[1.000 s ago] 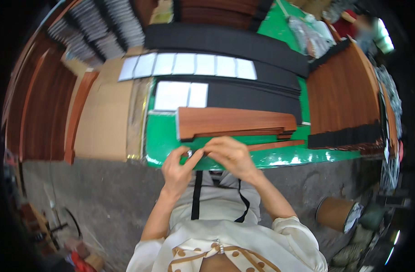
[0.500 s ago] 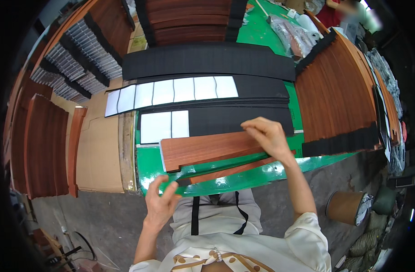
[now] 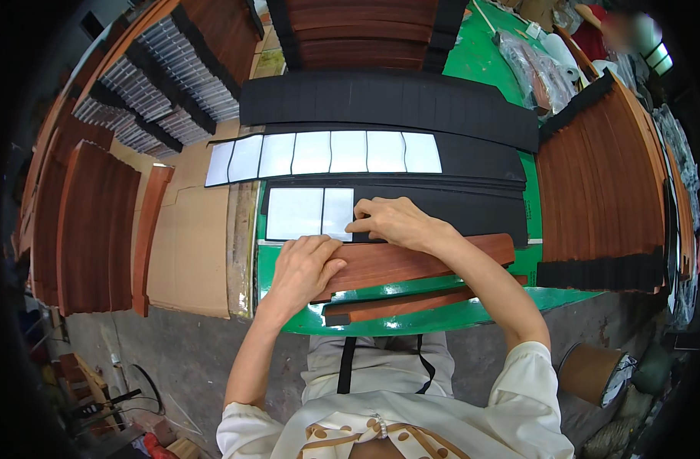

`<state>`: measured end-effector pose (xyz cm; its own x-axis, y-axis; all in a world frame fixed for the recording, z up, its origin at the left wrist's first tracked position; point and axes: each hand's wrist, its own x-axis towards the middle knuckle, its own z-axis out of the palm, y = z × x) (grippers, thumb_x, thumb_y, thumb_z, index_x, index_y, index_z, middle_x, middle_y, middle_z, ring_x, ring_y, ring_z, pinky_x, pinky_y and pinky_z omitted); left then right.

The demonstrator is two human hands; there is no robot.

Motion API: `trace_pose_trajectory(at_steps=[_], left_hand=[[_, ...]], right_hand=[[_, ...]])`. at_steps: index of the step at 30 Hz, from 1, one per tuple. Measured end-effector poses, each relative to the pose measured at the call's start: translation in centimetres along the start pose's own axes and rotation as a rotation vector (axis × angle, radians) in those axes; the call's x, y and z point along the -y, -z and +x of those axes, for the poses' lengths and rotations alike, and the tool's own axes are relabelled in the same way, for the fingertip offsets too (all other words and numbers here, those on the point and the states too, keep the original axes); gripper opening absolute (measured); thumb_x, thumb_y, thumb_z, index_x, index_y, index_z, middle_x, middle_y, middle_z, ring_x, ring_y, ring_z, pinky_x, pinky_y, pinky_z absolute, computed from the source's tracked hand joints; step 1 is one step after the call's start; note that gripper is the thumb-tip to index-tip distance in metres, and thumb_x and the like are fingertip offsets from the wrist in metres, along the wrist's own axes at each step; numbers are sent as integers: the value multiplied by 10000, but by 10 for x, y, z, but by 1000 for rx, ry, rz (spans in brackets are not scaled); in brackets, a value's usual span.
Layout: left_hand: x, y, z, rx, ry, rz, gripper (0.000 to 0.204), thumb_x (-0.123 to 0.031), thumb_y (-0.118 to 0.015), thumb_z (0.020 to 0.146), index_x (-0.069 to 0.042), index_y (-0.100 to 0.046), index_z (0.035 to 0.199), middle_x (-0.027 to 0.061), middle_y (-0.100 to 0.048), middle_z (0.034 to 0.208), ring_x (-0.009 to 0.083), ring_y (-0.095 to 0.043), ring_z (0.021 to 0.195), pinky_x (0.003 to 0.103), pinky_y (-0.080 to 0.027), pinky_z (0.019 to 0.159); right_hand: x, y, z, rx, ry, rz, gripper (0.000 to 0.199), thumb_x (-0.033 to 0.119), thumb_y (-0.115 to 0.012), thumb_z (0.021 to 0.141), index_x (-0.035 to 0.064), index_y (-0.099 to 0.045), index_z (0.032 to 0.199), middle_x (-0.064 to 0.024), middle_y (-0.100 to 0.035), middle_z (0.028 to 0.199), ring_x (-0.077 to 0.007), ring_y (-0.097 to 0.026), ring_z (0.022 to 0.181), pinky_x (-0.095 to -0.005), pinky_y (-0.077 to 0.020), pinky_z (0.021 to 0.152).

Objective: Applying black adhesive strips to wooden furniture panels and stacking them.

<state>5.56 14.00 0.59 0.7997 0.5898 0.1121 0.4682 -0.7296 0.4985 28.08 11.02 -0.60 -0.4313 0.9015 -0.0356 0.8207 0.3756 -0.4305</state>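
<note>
My left hand [image 3: 300,271] covers the left end of a reddish-brown wood-grain board [image 3: 411,264]. Its fingers reach the board's far edge, and the thumb rests on the top face. Fingers bent in a pinch, my right hand [image 3: 396,222] meets the right edge of a short white strip [image 3: 296,214], split by a dark line. What lies between those fingertips is too small to make out. Under the strip is a black panel [image 3: 449,210]. My right forearm crosses over the board. Nearer me, a narrow wood-grain piece [image 3: 403,306] lies at the table edge.
Beyond lies a longer white strip [image 3: 350,153] on black panels [image 3: 388,99]. Wood-grain stacks with black edging stand right [image 3: 602,183] and at the back [image 3: 358,34]. Cardboard [image 3: 185,237] and more boards [image 3: 97,229] are left. The table [image 3: 281,321] is green.
My left hand has moved from the near table edge up onto the board's left end. My right hand has shifted left from the board's right part to the short white strip.
</note>
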Motion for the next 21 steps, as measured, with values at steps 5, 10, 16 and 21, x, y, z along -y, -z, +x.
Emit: trace_pose_trajectory(at_steps=[5,10,16,21], left_hand=[[14,-8,6,-31,-29,15,327,-317,-620,834,-63,-641,1038,82,-642,990,249,-590,916,374,-416,822],[15,-7,10,81,-16,57,367,-362,-643,806,-55,-646,1006,94,-655,957,260,-606,890,389,-430,797],[12,-11,4,38,-90,25,431,-383,-670,774,-3,-632,975,144,-648,955,294,-615,898,402,-456,816],[13,-15,3,23,-106,10,462,-400,-681,757,12,-612,954,167,-636,967,315,-615,889,397,-474,797]], right_hand=[[-1,-1,8,57,57,-107,306,60,-631,773,142,-656,1067,-51,-536,1019,-191,-586,888,-317,-536,653],[-4,-4,9,26,106,-119,309,66,-653,751,138,-643,1052,-56,-523,995,-203,-577,857,-326,-534,617],[-3,-1,15,116,129,-158,329,75,-696,714,134,-610,1026,-54,-497,1010,-213,-569,841,-332,-531,600],[-3,6,13,152,70,-84,328,76,-702,715,136,-605,1022,-53,-498,1043,-216,-579,881,-341,-533,618]])
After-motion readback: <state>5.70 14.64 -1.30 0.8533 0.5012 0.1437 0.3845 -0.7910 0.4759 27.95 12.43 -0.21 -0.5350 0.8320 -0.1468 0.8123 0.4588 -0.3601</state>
